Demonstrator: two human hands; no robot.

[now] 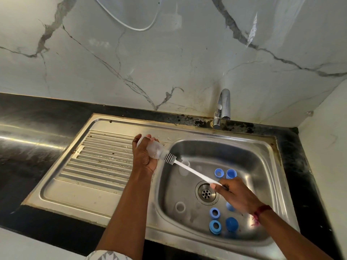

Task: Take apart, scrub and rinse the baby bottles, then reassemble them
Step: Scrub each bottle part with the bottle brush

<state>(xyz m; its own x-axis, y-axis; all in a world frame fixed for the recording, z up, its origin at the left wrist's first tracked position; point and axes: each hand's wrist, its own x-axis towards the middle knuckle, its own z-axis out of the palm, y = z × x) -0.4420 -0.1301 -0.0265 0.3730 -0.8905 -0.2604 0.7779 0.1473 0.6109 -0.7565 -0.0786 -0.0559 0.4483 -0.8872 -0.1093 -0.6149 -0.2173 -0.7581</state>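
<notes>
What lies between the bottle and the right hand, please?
In the head view, the white bottle brush spans it, from the right hand to the bottle.

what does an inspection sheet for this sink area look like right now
surface: steel sink with ribbed drainboard, set in black counter; dark stains along its back edge
job's things: clear bottle tilted at the basin edge, brush bristles at its mouth; blue rings, blue caps and clear parts lie in the basin
clutter: nothing seen
grippers: left hand grips the bottle; right hand grips the brush handle
cables: thin white loop on the wall
surroundings: tap behind the basin, veined marble wall
</notes>
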